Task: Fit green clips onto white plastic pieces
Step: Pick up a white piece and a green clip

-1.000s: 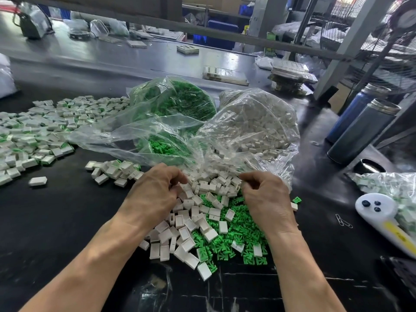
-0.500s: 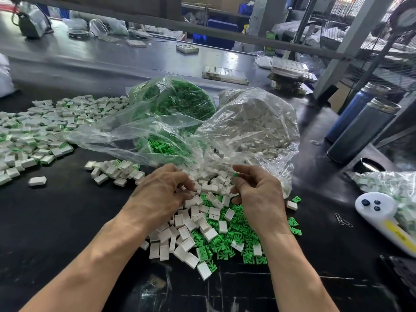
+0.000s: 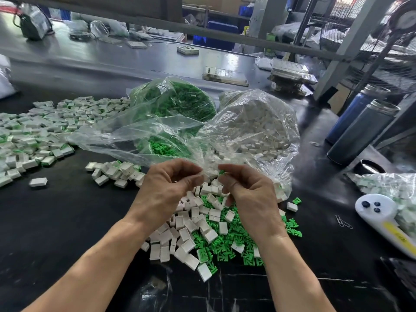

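Note:
A loose heap of white plastic pieces (image 3: 191,221) and green clips (image 3: 225,244) lies on the black table in front of me. Above it, my left hand (image 3: 168,190) and my right hand (image 3: 249,194) are raised with fingertips close together. My right hand pinches a small green clip (image 3: 221,172). My left hand's curled fingers hold a white piece (image 3: 210,177), mostly hidden. Behind the hands stand an open bag of green clips (image 3: 180,102) and an open bag of white pieces (image 3: 258,127).
Fitted pieces are spread at the left (image 3: 33,136), with a smaller cluster (image 3: 117,172) nearer. Two metal bottles (image 3: 360,131) stand at the right, beside a dark lid (image 3: 369,167), a white handheld device (image 3: 373,208), paper clips (image 3: 343,221) and another bag of pieces (image 3: 394,188).
Both hands have risen off the heap and drawn together. The right hand has come up with a green clip, the left with a white piece.

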Tool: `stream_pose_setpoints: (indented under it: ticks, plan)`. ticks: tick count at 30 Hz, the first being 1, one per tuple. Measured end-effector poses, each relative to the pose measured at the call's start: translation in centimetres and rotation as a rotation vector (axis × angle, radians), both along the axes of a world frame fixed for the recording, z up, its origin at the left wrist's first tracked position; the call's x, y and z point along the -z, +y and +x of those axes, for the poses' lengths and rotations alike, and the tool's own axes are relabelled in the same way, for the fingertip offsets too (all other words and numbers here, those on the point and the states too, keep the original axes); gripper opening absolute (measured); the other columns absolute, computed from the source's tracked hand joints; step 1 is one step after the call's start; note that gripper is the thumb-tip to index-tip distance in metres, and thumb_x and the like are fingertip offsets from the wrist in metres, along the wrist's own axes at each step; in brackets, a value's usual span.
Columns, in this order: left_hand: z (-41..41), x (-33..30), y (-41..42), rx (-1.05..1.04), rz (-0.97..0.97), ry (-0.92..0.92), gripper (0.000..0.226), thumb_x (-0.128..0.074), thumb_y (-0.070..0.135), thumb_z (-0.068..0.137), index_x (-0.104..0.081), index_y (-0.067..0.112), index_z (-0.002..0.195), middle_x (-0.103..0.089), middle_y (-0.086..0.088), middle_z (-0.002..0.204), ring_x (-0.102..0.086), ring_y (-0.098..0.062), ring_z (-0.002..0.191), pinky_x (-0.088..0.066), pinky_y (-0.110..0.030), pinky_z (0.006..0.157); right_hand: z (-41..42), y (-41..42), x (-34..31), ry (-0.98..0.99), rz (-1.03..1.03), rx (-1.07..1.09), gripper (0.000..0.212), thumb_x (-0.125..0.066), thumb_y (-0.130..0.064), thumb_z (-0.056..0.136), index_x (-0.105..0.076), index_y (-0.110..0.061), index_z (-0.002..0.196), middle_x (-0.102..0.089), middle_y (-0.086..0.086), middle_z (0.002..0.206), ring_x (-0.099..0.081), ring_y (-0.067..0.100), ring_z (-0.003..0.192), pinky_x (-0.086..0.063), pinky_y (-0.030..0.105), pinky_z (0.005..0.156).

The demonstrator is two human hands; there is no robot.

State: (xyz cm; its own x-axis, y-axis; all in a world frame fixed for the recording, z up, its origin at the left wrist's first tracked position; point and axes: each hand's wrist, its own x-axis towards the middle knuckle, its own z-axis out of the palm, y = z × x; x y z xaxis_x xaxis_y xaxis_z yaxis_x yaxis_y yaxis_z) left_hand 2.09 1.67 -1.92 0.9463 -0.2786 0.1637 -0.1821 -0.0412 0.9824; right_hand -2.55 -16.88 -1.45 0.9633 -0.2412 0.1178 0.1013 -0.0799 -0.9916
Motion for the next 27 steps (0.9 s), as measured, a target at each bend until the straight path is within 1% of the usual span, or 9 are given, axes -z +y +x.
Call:
stream_pose_setpoints:
  ticks: [2, 6, 14, 17, 21, 22, 24, 25, 27]
  plan:
    - [-0.09, 0.01, -0.23, 0.018, -0.04, 0.014, 0.024, -0.078, 0.032, 0.076, -0.077, 0.021, 0.097, -0.078, 0.0, 0.092, -0.069, -0.01, 0.078, -0.056, -0.02, 0.066, 0.05, 0.29, -0.06, -0.02, 0.035, -0.025, 0.021, -0.073, -0.002, 0.094, -0.078, -0.018, 0.105, -0.077, 0.002, 0.089, -0.067, 0.011, 0.069, -0.054, 0.022, 0.057]
    - [-0.17, -0.03, -0.39, 0.037, -0.08, 0.026, 0.02, -0.078, 0.032, 0.076, -0.078, 0.022, 0.094, -0.078, -0.004, 0.091, -0.068, -0.013, 0.076, -0.056, -0.023, 0.065, -0.09, 0.57, -0.09, -0.039, 0.051, -0.067, 0.018, -0.074, -0.004, 0.093, -0.077, -0.018, 0.104, -0.078, 0.003, 0.09, -0.069, 0.014, 0.072, -0.055, 0.023, 0.057]
    - [-0.37, -0.19, -0.35, 0.039, -0.054, 0.024, 0.019, -0.076, 0.037, 0.076, -0.077, 0.028, 0.093, -0.078, 0.0, 0.09, -0.07, -0.011, 0.078, -0.057, -0.024, 0.066, -0.05, 0.71, -0.08, -0.038, 0.117, -0.084, 0.016, -0.072, -0.002, 0.094, -0.074, -0.012, 0.106, -0.078, 0.01, 0.09, -0.07, 0.02, 0.07, -0.058, 0.03, 0.055]
    - [-0.39, -0.18, -0.37, 0.018, -0.06, 0.026, 0.018, -0.078, 0.035, 0.076, -0.077, 0.026, 0.091, -0.078, -0.001, 0.089, -0.07, -0.011, 0.077, -0.057, -0.023, 0.065, -0.05, 0.53, 0.01, -0.043, 0.144, -0.097, 0.019, -0.071, -0.002, 0.094, -0.076, -0.014, 0.108, -0.077, 0.011, 0.09, -0.068, 0.019, 0.07, -0.058, 0.029, 0.056]
    - [-0.44, -0.2, -0.45, 0.002, -0.074, 0.032, 0.019, -0.08, 0.028, 0.077, -0.076, 0.02, 0.095, -0.078, 0.0, 0.088, -0.07, -0.009, 0.075, -0.056, -0.02, 0.064, -0.15, 0.3, 0.15, -0.065, 0.105, -0.084, 0.025, -0.07, -0.006, 0.097, -0.08, -0.025, 0.11, -0.07, 0.015, 0.081, -0.062, 0.019, 0.065, -0.056, 0.028, 0.059]
    - [-0.44, -0.21, -0.48, 0.001, -0.078, 0.035, 0.019, -0.08, 0.026, 0.078, -0.076, 0.019, 0.095, -0.078, 0.0, 0.088, -0.07, -0.009, 0.074, -0.055, -0.02, 0.063, -0.17, 0.31, 0.15, -0.069, 0.091, -0.085, 0.027, -0.07, -0.007, 0.097, -0.08, -0.027, 0.111, -0.07, 0.013, 0.082, -0.061, 0.019, 0.065, -0.055, 0.027, 0.06]
    - [-0.47, -0.26, -0.5, 0.004, -0.086, 0.038, 0.018, -0.08, 0.026, 0.079, -0.076, 0.019, 0.094, -0.078, -0.001, 0.087, -0.068, -0.011, 0.073, -0.055, -0.021, 0.063, -0.2, 0.4, 0.11, -0.074, 0.061, -0.083, 0.027, -0.07, -0.008, 0.097, -0.08, -0.029, 0.112, -0.072, 0.004, 0.084, -0.062, 0.016, 0.067, -0.054, 0.025, 0.06]
    - [-0.48, -0.27, -0.51, 0.009, -0.086, 0.039, 0.017, -0.08, 0.026, 0.079, -0.076, 0.019, 0.094, -0.077, -0.003, 0.087, -0.068, -0.012, 0.073, -0.055, -0.021, 0.063, -0.19, 0.5, 0.08, -0.076, 0.046, -0.078, 0.027, -0.071, -0.008, 0.097, -0.08, -0.028, 0.112, -0.074, 0.0, 0.085, -0.063, 0.014, 0.068, -0.054, 0.024, 0.06]
    - [-0.52, -0.34, -0.52, 0.016, -0.079, 0.039, 0.017, -0.079, 0.029, 0.079, -0.077, 0.02, 0.094, -0.077, -0.004, 0.088, -0.067, -0.013, 0.073, -0.056, -0.023, 0.064, -0.21, 0.67, 0.02, -0.08, 0.02, -0.067, 0.022, -0.073, -0.008, 0.095, -0.077, -0.024, 0.11, -0.075, -0.002, 0.087, -0.065, 0.011, 0.071, -0.055, 0.024, 0.06]
